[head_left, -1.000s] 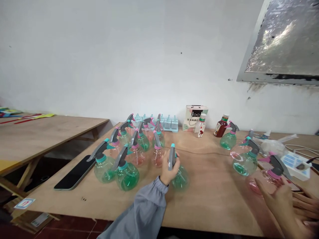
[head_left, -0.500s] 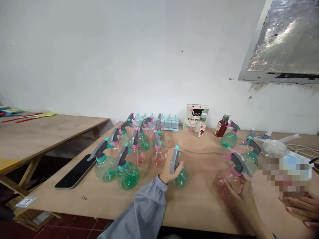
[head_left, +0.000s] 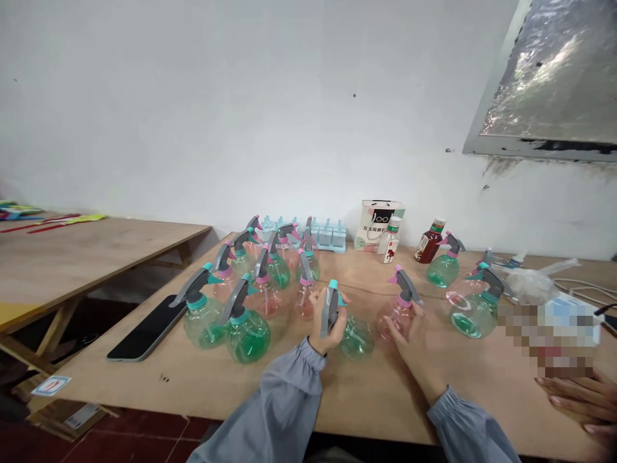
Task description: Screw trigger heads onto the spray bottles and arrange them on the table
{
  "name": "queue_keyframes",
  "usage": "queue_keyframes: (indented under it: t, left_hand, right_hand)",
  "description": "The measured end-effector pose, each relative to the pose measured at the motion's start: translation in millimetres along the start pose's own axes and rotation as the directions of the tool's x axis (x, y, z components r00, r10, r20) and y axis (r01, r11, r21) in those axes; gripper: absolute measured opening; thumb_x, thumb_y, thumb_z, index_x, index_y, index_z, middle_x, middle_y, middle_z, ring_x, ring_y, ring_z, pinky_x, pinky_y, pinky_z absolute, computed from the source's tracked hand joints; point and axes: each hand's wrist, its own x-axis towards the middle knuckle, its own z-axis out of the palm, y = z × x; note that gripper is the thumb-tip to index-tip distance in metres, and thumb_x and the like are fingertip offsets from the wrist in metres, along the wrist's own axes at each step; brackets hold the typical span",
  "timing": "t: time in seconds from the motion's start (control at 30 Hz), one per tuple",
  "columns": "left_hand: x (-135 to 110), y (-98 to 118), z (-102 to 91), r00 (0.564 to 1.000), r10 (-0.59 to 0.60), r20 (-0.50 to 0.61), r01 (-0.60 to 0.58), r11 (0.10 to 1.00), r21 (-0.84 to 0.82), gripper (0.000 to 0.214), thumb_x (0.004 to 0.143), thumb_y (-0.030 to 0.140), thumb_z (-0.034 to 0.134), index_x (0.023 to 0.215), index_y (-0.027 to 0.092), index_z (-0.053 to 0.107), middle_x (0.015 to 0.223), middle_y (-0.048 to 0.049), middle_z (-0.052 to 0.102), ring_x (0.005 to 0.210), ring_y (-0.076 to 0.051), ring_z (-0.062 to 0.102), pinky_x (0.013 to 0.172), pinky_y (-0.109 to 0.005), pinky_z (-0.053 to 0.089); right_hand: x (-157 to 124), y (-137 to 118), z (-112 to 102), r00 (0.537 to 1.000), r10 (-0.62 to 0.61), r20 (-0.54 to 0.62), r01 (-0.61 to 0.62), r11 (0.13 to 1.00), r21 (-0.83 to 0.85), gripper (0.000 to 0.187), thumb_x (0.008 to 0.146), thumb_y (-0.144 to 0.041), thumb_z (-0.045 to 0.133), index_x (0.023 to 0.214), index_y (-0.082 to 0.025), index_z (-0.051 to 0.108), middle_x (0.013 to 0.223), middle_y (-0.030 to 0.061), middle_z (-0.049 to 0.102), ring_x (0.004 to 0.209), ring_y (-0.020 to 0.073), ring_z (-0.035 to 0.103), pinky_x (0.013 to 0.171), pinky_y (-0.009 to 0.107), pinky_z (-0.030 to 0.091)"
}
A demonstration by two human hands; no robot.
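Note:
My left hand point(head_left: 326, 321) is closed around the grey trigger head of a green spray bottle point(head_left: 357, 335), near the middle of the table. Its clear green body sticks out to the right of my fingers. My right hand point(head_left: 409, 328) grips a pink spray bottle point(head_left: 393, 318) with a grey and pink head, fingers and thumb around its round body. To the left stand several more spray bottles, among them a green one point(head_left: 248, 337) with a teal collar and a pink one point(head_left: 304, 299) just beyond my left hand. On the right are a teal-collared green bottle point(head_left: 475, 315) and a pink-collared one point(head_left: 443, 270).
A phone point(head_left: 144, 329) lies at the left table edge. Along the wall stand a light-blue mould tray point(head_left: 330, 236), a paper bag point(head_left: 369, 225), a white-labelled bottle point(head_left: 389, 243) and a dark red bottle point(head_left: 429, 244). Another person's hand point(head_left: 581, 402) rests at right.
My right hand has carried the pink spray bottle leftward and farther from me, close to the green one. My left hand has shifted slightly left, with the green bottle now more slanted.

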Motion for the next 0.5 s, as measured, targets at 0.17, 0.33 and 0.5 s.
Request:
queue_keyframes:
  t: [0.17, 0.33, 0.5]
  left_hand:
    - [6, 12, -1.7, 0.981, 0.103, 0.167, -0.110, 0.993, 0.037, 0.020, 0.083, 0.041, 0.056, 0.091, 0.025, 0.064, 0.088, -0.0062, 0.068, 0.086, -0.026, 0.061, 0.090, -0.048, 0.039]
    - [8, 23, -16.1, 0.983, 0.080, 0.165, -0.104, 0.984, 0.145, 0.010, 0.076, 0.025, 0.057, 0.084, 0.024, 0.062, 0.078, -0.0022, 0.066, 0.077, -0.022, 0.062, 0.087, -0.044, 0.039]
    - [-7, 28, -47.6, 0.982, 0.095, 0.164, -0.130, 0.967, 0.221, 0.037, 0.082, 0.022, 0.056, 0.118, 0.023, 0.064, 0.097, -0.0054, 0.074, 0.090, -0.023, 0.070, 0.087, -0.041, 0.047]
  right_hand:
    - [-3, 1, 3, 1.000, 0.009, -0.007, -0.009, 1.000, 0.024, 0.075, 0.089, -0.065, 0.061, 0.143, -0.018, 0.038, 0.133, 0.0188, 0.051, 0.127, 0.0351, 0.051, 0.106, 0.061, 0.045]
    - [-5, 5, 4, 1.000, 0.012, -0.013, -0.012, 0.999, 0.038, 0.073, 0.088, -0.064, 0.062, 0.141, -0.019, 0.039, 0.130, 0.0174, 0.051, 0.124, 0.0341, 0.052, 0.105, 0.061, 0.045]
    - [-6, 5, 0, 0.995, 0.007, -0.095, -0.008, 1.000, -0.009, 0.075, 0.083, -0.066, 0.068, 0.136, -0.019, 0.042, 0.125, 0.0156, 0.051, 0.121, 0.0338, 0.050, 0.104, 0.062, 0.044]
